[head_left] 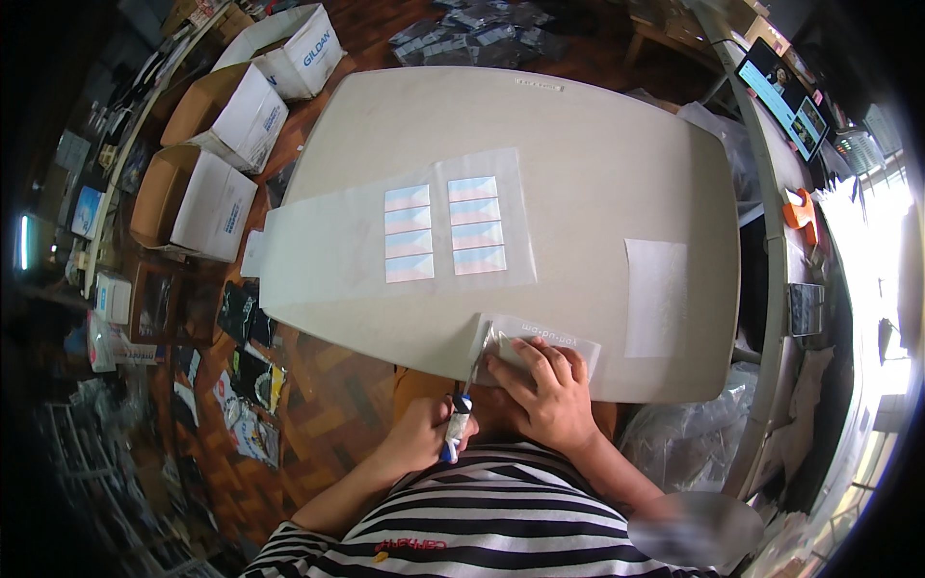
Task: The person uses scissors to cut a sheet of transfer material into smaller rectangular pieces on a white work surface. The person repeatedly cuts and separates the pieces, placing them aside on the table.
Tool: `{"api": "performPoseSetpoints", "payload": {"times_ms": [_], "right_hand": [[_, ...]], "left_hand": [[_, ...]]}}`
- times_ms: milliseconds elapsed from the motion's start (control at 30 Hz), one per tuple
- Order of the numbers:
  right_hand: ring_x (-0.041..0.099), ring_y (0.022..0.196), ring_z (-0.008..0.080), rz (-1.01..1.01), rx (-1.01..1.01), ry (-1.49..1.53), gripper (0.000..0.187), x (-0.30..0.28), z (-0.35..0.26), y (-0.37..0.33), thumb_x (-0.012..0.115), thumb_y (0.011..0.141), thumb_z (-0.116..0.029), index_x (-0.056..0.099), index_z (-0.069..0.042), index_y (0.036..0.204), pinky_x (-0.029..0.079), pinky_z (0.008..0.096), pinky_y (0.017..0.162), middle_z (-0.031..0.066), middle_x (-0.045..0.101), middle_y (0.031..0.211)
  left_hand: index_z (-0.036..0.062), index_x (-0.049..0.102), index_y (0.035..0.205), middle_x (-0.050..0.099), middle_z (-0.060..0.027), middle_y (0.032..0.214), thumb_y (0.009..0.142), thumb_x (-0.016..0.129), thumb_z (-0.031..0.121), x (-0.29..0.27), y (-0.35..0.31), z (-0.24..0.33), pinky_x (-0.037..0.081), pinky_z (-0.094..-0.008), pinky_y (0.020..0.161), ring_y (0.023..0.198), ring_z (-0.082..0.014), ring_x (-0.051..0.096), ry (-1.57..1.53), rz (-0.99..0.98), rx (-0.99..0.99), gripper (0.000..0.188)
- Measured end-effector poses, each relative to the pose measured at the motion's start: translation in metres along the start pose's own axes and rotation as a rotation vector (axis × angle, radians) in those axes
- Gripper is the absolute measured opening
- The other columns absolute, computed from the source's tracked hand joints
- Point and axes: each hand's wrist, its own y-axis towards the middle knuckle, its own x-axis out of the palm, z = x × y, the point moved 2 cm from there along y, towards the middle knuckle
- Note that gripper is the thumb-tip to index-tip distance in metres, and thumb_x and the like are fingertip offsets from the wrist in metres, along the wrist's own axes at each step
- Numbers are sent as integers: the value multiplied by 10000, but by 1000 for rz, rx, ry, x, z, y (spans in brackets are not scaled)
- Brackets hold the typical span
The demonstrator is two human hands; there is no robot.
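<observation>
Striped shirt (453, 506) closest, then two bare hands with scissors (459, 424) and a translucent film piece (515, 328) at the table's near edge.
Roughly rectangular, glossy and crinkled at its left end, the film piece lies under the right hand (554, 390), ahead and right of the left hand (424, 431). Left fingers wrap the scissors' blue-and-white handle, blades reaching the film's left end; right fingers, bent and slightly parted, press on it, though I cannot tell whether the thumb pinches. Beyond, the smooth beige table (597, 183) bears a white sheet (657, 301) and a long translucent sheet (323, 249) with blue-and-pink rectangles (409, 233); open cardboard boxes (214, 207) stand farther left.
</observation>
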Motion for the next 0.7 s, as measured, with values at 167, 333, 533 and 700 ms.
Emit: {"api": "performPoseSetpoints", "payload": {"times_ms": [167, 333, 533, 700], "right_hand": [[517, 1247, 255, -61, -35, -49, 448, -4, 2, -2, 651, 823, -236, 646, -205, 1270, 413, 428, 1007, 87, 536, 1343], [562, 1225, 275, -206, -125, 107, 476, -30, 14, -36, 556, 858, -165, 573, -64, 1322, 476, 365, 986, 129, 562, 1332], [652, 1103, 256, 182, 332, -102, 505, -167, 66, -86, 629, 754, 37, 650, -55, 1250, 531, 375, 937, 128, 671, 1202], [686, 1058, 302, 742, 703, -703, 237, -293, 131, -206, 617, 841, 46, 706, -15, 1052, 539, 406, 936, 158, 716, 1087]], "left_hand": [[-26, 633, 843, 592, -69, 617, 871, 657, 198, -8, 22, 24, 456, -264, 490, 493, -146, 571, -207, -63, -43, 227], [-38, 582, 790, 574, -141, 582, 720, 663, 248, -10, 31, 49, 436, -324, 383, 413, -227, 530, -238, -161, -33, 305], [-54, 580, 780, 552, -154, 557, 662, 647, 216, -16, 28, 32, 473, -345, 372, 416, -245, 547, -262, -90, -37, 302], [-2, 617, 929, 579, -82, 684, 794, 655, 174, 24, 8, 89, 452, -269, 489, 535, -188, 547, -48, -167, -109, 225]]}}
